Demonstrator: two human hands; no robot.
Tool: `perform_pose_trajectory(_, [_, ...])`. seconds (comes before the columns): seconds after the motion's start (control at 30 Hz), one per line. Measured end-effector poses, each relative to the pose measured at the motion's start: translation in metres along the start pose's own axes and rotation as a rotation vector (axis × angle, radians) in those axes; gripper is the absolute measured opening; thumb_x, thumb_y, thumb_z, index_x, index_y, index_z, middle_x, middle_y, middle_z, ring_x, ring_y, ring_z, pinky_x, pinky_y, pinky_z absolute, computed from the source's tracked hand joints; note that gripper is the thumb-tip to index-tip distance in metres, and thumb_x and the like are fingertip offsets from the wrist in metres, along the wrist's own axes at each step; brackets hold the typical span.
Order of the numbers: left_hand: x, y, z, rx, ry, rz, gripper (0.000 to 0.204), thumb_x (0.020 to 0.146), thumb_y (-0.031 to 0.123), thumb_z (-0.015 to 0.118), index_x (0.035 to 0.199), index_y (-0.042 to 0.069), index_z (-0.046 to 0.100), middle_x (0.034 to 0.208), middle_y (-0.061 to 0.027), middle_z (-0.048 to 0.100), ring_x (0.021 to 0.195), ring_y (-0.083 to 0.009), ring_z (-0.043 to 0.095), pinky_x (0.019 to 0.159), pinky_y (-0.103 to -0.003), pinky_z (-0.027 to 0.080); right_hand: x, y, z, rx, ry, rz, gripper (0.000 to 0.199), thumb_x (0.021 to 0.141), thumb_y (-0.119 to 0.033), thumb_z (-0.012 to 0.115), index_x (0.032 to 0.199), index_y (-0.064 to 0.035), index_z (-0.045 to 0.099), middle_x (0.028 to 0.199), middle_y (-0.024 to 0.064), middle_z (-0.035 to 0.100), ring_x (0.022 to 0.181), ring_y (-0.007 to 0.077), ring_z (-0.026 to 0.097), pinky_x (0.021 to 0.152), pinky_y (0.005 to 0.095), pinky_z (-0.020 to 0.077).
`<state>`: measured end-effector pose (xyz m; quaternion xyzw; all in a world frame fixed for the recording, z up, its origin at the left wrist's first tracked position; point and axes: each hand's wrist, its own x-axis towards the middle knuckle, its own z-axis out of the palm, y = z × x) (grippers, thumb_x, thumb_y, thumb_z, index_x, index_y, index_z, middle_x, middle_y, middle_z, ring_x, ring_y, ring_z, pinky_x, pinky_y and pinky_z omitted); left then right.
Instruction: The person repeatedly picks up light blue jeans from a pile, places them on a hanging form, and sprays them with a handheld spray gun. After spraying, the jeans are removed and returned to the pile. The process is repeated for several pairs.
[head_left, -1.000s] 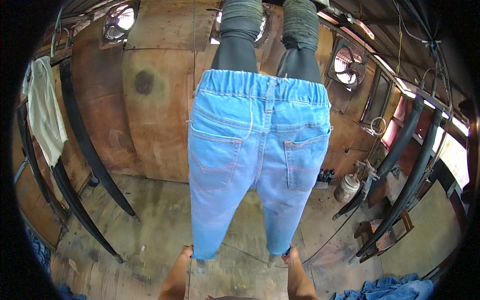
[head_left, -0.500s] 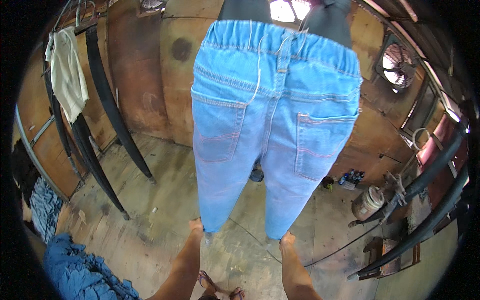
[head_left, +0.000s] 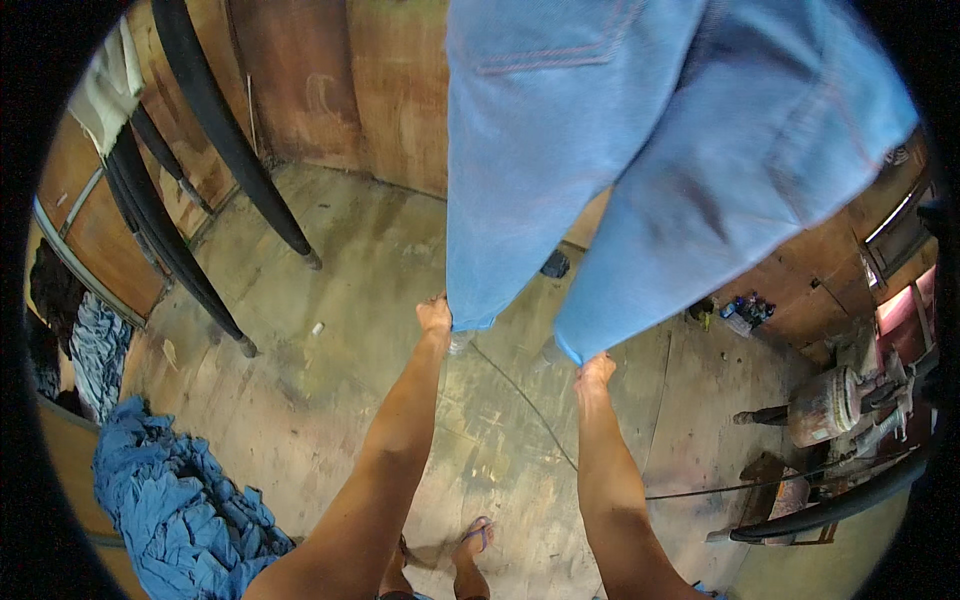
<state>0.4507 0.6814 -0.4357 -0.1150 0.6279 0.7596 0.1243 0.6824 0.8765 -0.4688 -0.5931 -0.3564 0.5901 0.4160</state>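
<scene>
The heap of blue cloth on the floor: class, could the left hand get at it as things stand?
Probably not: the left hand grips a hem of the hanging jeans, raised well away from the heap of blue cloth.

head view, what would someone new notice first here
A big pair of light blue jeans hangs down from the top and fills the upper middle. The left hand and right hand each pinch one leg hem from below. At the lower left, a heap of blue cloth lies on the worn floor.
</scene>
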Motion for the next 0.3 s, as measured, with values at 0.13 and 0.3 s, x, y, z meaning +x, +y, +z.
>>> perform_pose_trajectory(0.13, [-0.010, -0.001, -0.028, 0.048, -0.025, 0.042, 0.023, 0.084, 0.014, 0.070, 0.076, -0.008, 0.069, 0.071, -0.0113, 0.067, 0.064, -0.0200, 0.057, 0.062, -0.037, 0.046, -0.021, 0.040, -0.030, 0.174, -0.009, -0.196, 0.023, 0.090, -0.018, 0.063, 0.098, 0.0026, 0.064, 0.090, 0.0056, 0.062, 0.073, 0.0183, 0.054, 0.061, 0.0370, 0.0427])
perform_pose_trajectory(0.3, [-0.017, 0.007, -0.034, 0.377, -0.008, 0.147, 0.031, 0.082, 0.025, 0.071, 0.073, -0.004, 0.070, 0.067, -0.0210, 0.066, 0.062, -0.0297, 0.062, 0.067, -0.041, 0.050, 0.008, 0.068, -0.057, 0.082, 0.000, -0.125, 0.030, 0.094, -0.031, 0.057, 0.104, -0.0029, 0.061, 0.081, 0.0040, 0.060, 0.050, 0.0156, 0.046, 0.039, 0.0341, 0.0285])
